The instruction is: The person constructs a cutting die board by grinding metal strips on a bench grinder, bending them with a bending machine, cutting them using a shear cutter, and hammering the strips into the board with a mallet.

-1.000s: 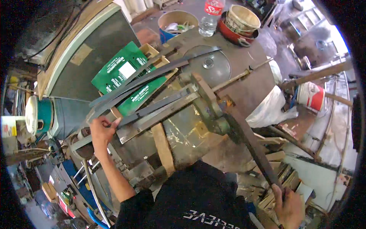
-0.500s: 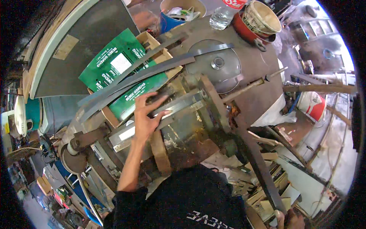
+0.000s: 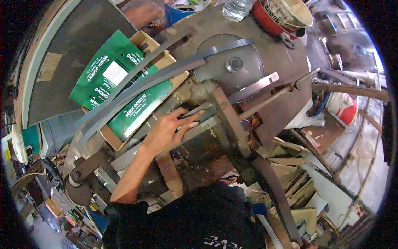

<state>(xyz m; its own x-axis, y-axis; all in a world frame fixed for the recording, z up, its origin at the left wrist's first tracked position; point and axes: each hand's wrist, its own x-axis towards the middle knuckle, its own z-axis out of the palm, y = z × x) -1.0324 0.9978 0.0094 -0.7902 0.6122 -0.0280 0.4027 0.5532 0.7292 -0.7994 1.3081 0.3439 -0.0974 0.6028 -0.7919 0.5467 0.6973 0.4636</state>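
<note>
My left hand (image 3: 166, 129) reaches over the bed of a worn metal hand-lever cutter (image 3: 224, 108). Its thumb and fingers close around the near end of a flat metal strip, close to the cutter's upright frame. Beyond that frame a shiny length of metal strip (image 3: 255, 88) sticks out over a round pot lid (image 3: 224, 68); whether it is one piece with the end I hold is hidden. At the bottom right edge my right hand (image 3: 297, 245) shows only in part, closed at the end of the cutter's long dark lever (image 3: 273, 191).
Left of the cutter lie long curved metal strips (image 3: 145, 76) across an opened green cardboard box (image 3: 139, 108). Behind stand a clear bottle (image 3: 236, 9) and a red pot (image 3: 271, 20) with a tub in it. Cardboard scraps (image 3: 298, 186) pile up below the lever.
My left hand has moved right toward the cutter's frame, and its fingers have closed. A shiny strip now sticks out beyond the frame. The view has shifted slightly.
</note>
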